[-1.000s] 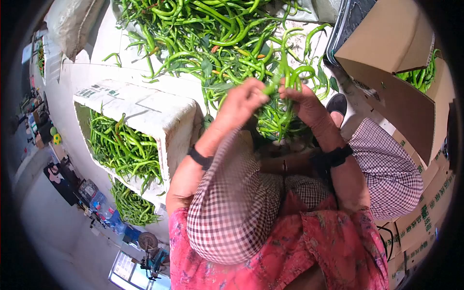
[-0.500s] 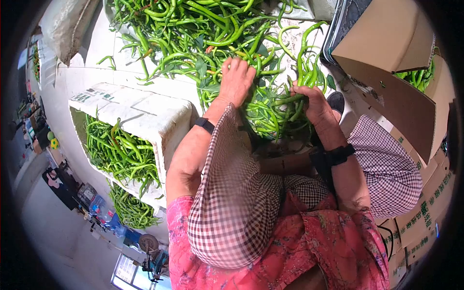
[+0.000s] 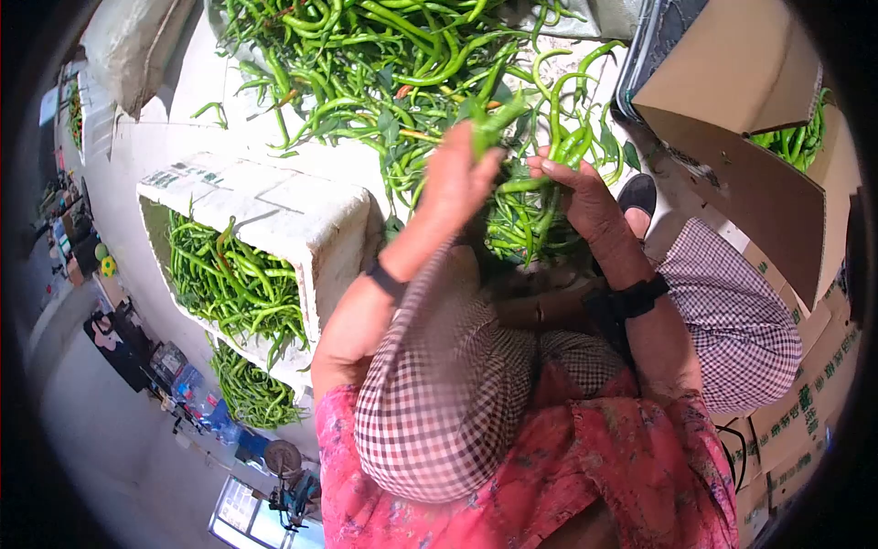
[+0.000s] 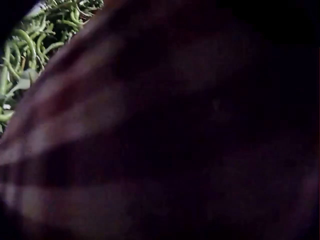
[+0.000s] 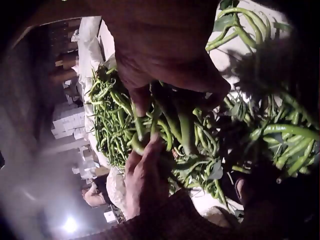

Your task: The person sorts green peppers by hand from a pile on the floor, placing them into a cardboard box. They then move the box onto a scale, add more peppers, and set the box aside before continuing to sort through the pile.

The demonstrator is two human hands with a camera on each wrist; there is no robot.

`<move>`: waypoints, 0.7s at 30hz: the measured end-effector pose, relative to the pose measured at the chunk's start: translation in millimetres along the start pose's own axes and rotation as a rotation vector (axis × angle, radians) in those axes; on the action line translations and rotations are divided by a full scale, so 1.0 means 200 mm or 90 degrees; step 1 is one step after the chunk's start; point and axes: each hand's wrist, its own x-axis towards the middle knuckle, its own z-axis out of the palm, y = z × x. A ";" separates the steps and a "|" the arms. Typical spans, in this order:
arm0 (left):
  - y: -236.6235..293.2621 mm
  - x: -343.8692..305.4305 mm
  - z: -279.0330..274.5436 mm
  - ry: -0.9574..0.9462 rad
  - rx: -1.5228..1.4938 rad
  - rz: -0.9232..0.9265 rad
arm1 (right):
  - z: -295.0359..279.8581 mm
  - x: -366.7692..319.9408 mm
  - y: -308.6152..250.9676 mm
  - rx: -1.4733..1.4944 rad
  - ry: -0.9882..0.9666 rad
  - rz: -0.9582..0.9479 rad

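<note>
In the head view my left hand (image 3: pixel 453 183) grips a few green chili peppers (image 3: pixel 494 126), blurred by motion, above the edge of a large pepper heap. Close beside it, my right hand (image 3: pixel 588 197) holds several long curved chilies (image 3: pixel 569 146) between thumb and fingers. The right wrist view has the right hand (image 5: pixel 165 50) large and dark at the top, with the left hand (image 5: pixel 144 182) below it near the chilies. Checked cloth (image 4: pixel 75 120) covers most of the left wrist view.
The chili heap (image 3: pixel 366 82) spreads over a pale surface ahead. At left lies a white foam box (image 3: pixel 261 197) full of chilies, with more chilies (image 3: pixel 251 389) behind it. An open cardboard box (image 3: pixel 741 183) stands at right, a stuffed sack (image 3: pixel 137 50) at upper left.
My left hand went from beside the right hand out to the heap, then came back toward it with chilies. The right hand keeps its chilies and stays nearly in place.
</note>
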 end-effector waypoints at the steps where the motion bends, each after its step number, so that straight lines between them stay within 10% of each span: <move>1: 0.00 -0.01 0.08 -0.050 0.090 0.077 | 0.06 0.01 0.01 0.024 -0.029 -0.016; 8: -0.04 0.04 0.16 -0.360 -0.099 0.189 | -0.09 0.02 0.01 0.060 0.061 0.036; 9: -0.06 0.08 0.12 -0.318 -0.107 0.025 | -0.12 0.02 0.01 0.062 0.092 0.057; 11: -0.16 0.16 0.15 -0.002 0.210 0.131 | -0.10 -0.02 -0.07 0.044 0.103 0.061; 21: -0.34 0.31 0.23 0.214 0.250 0.114 | -0.08 -0.05 -0.09 -0.050 0.151 -0.002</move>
